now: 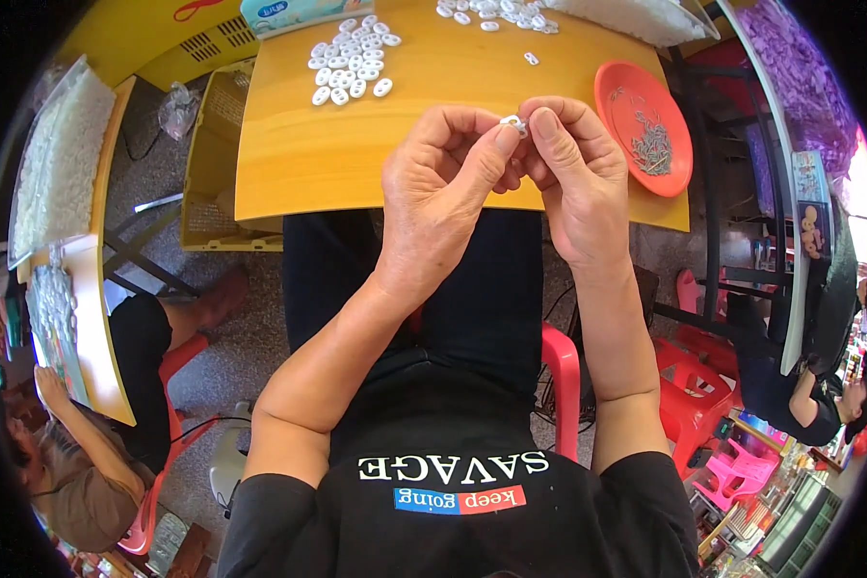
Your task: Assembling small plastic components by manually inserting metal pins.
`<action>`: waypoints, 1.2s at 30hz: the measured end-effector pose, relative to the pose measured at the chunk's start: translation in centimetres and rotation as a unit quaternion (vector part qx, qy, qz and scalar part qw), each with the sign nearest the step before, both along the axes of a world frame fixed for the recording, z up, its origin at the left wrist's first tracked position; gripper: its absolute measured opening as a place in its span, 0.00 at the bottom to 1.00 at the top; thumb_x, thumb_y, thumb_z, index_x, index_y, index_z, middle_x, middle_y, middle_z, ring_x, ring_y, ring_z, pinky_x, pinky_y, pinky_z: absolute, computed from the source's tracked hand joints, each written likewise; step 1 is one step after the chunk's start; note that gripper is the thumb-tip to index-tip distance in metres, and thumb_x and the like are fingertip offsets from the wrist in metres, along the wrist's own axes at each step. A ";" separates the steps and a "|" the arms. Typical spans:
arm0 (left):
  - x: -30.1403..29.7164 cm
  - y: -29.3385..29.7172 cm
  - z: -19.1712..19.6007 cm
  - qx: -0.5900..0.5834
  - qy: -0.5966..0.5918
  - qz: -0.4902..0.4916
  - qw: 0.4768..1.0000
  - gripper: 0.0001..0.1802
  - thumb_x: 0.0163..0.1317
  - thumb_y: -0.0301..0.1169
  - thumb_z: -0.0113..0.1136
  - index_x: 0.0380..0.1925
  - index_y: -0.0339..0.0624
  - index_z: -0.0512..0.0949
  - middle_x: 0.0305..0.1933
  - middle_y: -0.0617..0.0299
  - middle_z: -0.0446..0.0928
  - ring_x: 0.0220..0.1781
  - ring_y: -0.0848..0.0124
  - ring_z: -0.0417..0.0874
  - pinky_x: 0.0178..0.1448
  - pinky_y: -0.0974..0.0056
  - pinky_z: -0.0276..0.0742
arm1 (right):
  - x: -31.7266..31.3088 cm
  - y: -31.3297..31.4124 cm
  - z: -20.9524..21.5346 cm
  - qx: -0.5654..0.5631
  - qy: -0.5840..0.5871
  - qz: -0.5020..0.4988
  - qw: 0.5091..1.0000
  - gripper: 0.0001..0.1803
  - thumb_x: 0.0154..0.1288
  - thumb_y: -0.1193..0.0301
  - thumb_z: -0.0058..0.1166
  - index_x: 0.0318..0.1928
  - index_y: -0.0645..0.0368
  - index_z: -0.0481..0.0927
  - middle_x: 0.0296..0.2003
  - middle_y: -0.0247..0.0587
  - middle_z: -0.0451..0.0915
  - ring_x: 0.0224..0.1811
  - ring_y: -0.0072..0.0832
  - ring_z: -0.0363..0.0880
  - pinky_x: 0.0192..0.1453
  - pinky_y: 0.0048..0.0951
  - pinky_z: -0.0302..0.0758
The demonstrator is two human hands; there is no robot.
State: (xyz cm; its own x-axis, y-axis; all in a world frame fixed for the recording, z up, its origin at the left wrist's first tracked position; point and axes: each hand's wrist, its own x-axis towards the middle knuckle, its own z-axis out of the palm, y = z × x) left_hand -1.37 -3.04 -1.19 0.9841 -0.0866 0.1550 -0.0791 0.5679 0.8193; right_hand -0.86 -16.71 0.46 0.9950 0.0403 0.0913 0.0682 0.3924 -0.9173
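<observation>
Two hands, left hand (440, 183) and right hand (570, 173), pinch one small white piece (513, 122) together above one orange tray (615, 89).

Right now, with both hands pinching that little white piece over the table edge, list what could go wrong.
1. The small white piece is held only by the fingertips of the left hand and right hand, near the wooden table edge above the lap; a slip would likely drop it to the floor.
2. The orange tray of small metal parts sits beside the right hand at the table edge; an elbow or wrist swing might knock it off.
</observation>
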 end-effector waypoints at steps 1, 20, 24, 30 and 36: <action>0.0 0.0 0.0 0.012 0.003 0.004 1.000 0.08 0.69 0.27 0.61 0.41 0.33 0.75 0.33 0.60 0.80 0.33 0.77 0.80 0.40 0.72 0.78 | 0.0 -0.2 -0.1 -0.033 -0.019 -0.010 0.999 0.10 0.71 0.70 0.58 0.46 0.63 0.81 0.32 0.31 0.81 0.30 0.14 0.73 0.36 0.16 0.71; 0.3 0.4 0.2 0.032 0.010 -0.009 0.999 0.09 0.69 0.29 0.62 0.41 0.34 0.76 0.34 0.61 0.81 0.32 0.78 0.80 0.38 0.73 0.78 | 0.8 -2.0 0.2 -0.290 -0.229 -0.075 0.926 0.05 0.68 0.77 0.59 0.38 0.67 0.78 0.35 0.36 0.79 0.30 0.17 0.78 0.33 0.17 0.75; 0.2 0.4 0.5 0.040 0.013 -0.015 0.999 0.09 0.69 0.30 0.62 0.41 0.34 0.76 0.34 0.61 0.81 0.32 0.78 0.80 0.39 0.73 0.78 | 0.8 -1.6 0.2 -0.271 -0.215 -0.071 0.936 0.06 0.69 0.75 0.58 0.39 0.67 0.78 0.34 0.35 0.79 0.28 0.16 0.77 0.31 0.17 0.74; 0.1 0.3 0.6 0.034 0.012 -0.020 0.999 0.09 0.69 0.30 0.61 0.40 0.33 0.76 0.33 0.61 0.81 0.32 0.78 0.80 0.39 0.72 0.78 | 0.8 -1.4 0.0 -0.282 -0.205 -0.066 0.935 0.06 0.70 0.74 0.58 0.39 0.66 0.78 0.33 0.34 0.79 0.28 0.16 0.77 0.31 0.17 0.75; 0.1 0.4 0.5 0.045 0.010 -0.017 0.999 0.09 0.69 0.30 0.61 0.40 0.34 0.76 0.33 0.61 0.81 0.32 0.78 0.80 0.39 0.72 0.78 | 0.8 -1.3 0.0 -0.282 -0.209 -0.072 0.934 0.06 0.69 0.75 0.58 0.38 0.66 0.78 0.32 0.35 0.79 0.27 0.17 0.78 0.31 0.17 0.75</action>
State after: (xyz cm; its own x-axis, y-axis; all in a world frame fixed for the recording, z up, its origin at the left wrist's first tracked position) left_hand -1.22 -2.69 -0.69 0.9833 -0.1319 0.1258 -0.0448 0.4942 0.8682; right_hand -0.11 -17.97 0.43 0.8759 0.0680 0.4777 0.4816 -0.1857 -0.8565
